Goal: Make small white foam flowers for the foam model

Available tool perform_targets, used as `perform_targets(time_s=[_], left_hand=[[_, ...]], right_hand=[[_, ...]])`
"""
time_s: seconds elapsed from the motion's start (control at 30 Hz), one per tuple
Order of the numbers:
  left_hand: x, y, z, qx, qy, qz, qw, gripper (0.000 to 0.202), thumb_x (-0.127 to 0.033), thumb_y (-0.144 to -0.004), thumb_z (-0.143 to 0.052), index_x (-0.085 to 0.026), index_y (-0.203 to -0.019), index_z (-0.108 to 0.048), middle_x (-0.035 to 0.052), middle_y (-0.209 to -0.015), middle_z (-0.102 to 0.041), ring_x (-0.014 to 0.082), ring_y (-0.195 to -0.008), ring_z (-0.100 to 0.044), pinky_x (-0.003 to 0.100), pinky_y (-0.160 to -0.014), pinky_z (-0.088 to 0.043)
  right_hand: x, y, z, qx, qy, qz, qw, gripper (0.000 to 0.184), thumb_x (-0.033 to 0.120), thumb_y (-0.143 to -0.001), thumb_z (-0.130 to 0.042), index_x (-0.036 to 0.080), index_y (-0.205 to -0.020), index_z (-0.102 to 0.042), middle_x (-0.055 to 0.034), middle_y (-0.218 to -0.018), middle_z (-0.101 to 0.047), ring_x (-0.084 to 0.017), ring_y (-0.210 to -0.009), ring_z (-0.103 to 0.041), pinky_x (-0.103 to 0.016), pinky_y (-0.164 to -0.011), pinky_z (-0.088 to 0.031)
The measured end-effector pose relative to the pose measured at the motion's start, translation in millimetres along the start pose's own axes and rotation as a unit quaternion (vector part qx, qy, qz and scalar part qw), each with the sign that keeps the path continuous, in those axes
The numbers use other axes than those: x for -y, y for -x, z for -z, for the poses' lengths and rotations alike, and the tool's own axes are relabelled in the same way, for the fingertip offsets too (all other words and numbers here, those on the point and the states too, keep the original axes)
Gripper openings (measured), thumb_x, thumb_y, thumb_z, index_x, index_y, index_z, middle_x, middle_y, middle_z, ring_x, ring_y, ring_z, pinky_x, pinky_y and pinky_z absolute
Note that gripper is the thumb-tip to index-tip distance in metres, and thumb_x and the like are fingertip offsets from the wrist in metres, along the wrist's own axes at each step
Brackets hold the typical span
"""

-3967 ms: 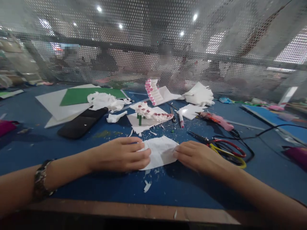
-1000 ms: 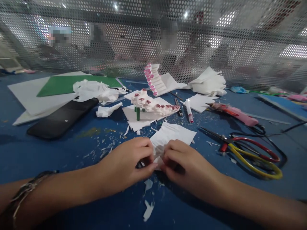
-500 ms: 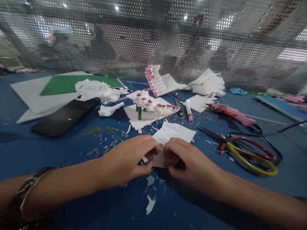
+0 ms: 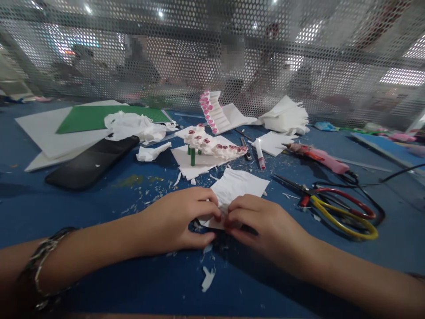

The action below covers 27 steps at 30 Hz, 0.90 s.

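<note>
A square of white paper [image 4: 250, 182] with wrinkled tissue on it lies on the table in front of me. My left hand [image 4: 184, 217] rests at its near left side, fingers bent with the tips touching it and the thumb held apart below. At the near right edge, my right hand [image 4: 265, 223] has its fingertips drawn together in a pinch on the tissue and paper; the exact contact is hidden. Just beyond stands a white model of a gum [image 4: 212, 144] with dark red spots and short green legs, on a white card [image 4: 186, 164].
Scissors [image 4: 345, 212] and a pink hot glue gun [image 4: 318, 157] with a cable lie to the right. A capped marker [image 4: 260, 155] and a cutter [image 4: 245, 148] lie beyond. A black phone [image 4: 93, 164], crumpled tissue [image 4: 133, 126] and a green sheet [image 4: 99, 116] sit left. Perforated metal mesh [image 4: 186, 57] stands behind.
My left thumb has moved slightly down and away from the fingers. My right fingers have closed in and dropped toward the near edge of the paper.
</note>
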<state>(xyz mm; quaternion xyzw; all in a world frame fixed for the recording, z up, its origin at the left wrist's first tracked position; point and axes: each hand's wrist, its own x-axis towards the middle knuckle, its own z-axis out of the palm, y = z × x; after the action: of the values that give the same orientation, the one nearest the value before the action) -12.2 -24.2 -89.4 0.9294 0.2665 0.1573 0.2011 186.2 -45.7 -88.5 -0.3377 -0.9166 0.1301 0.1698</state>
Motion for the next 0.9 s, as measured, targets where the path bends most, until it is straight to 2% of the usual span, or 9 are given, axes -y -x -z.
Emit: perform_targets(time_s=[0.2, 0.4, 0.57, 0.67, 0.77, 0.9], left_hand=[[3, 2, 3.6, 0.016, -0.023, -0.03, 0.999, 0.009, -0.022, -0.077, -0.053, -0.018, -0.081, -0.06, 0.0028, -0.091, -0.059, 0.0139, -0.082, -0.054, 0.023, -0.07, -0.042], [9, 0, 11.9, 0.049, -0.048, -0.099, 0.993, 0.015, -0.019, -0.081, -0.049, -0.016, -0.089, -0.061, 0.0044, -0.091, -0.061, 0.0128, -0.081, -0.056, 0.021, -0.07, -0.043], [8, 2, 10.7, 0.013, -0.135, -0.129, 0.982, 0.02, -0.016, -0.083, -0.042, -0.014, -0.086, -0.061, 0.0043, -0.086, -0.063, 0.0131, -0.073, -0.058, 0.021, -0.062, -0.045], [6, 5, 7.3, -0.008, -0.198, -0.15, 0.969, 0.023, -0.017, -0.084, -0.038, -0.013, -0.084, -0.061, 0.0042, -0.081, -0.064, 0.0149, -0.069, -0.058, 0.023, -0.055, -0.045], [5, 6, 4.4, -0.01, -0.206, -0.13, 0.97, 0.027, -0.019, -0.086, -0.034, -0.014, -0.081, -0.061, 0.0047, -0.077, -0.063, 0.0156, -0.068, -0.057, 0.025, -0.055, -0.044], [6, 5, 2.8, -0.033, -0.149, -0.093, 0.984, 0.026, -0.023, -0.086, -0.036, -0.015, -0.076, -0.059, 0.0041, -0.078, -0.062, 0.0139, -0.069, -0.056, 0.023, -0.058, -0.042]], right_hand=[[-1, 2, 0, 0.006, 0.008, -0.018, 1.0, 0.01, 0.025, -0.074, -0.057, 0.016, -0.078, -0.058, -0.0045, -0.082, -0.06, -0.016, -0.077, -0.054, -0.027, -0.066, -0.044], [-2, 1, 2, 0.005, -0.048, -0.034, 0.998, 0.005, 0.018, -0.074, -0.057, 0.016, -0.076, -0.061, -0.0028, -0.081, -0.061, -0.013, -0.077, -0.056, -0.023, -0.068, -0.044], [0, 4, 1, 0.003, -0.02, -0.03, 0.999, 0.008, 0.014, -0.075, -0.054, 0.016, -0.076, -0.062, -0.0035, -0.082, -0.062, -0.012, -0.077, -0.056, -0.022, -0.069, -0.044], [1, 6, 1, 0.004, 0.01, -0.023, 1.0, 0.009, 0.017, -0.076, -0.052, 0.016, -0.079, -0.06, -0.0037, -0.083, -0.061, -0.013, -0.077, -0.055, -0.024, -0.068, -0.043], [0, 6, 1, 0.007, 0.024, -0.029, 0.999, 0.009, 0.024, -0.075, -0.054, 0.017, -0.08, -0.058, -0.0037, -0.082, -0.06, -0.015, -0.077, -0.053, -0.026, -0.066, -0.042], [0, 4, 0, 0.009, 0.02, -0.028, 0.999, 0.008, 0.024, -0.075, -0.054, 0.017, -0.078, -0.057, -0.0031, -0.08, -0.058, -0.014, -0.074, -0.051, -0.025, -0.064, -0.04]])
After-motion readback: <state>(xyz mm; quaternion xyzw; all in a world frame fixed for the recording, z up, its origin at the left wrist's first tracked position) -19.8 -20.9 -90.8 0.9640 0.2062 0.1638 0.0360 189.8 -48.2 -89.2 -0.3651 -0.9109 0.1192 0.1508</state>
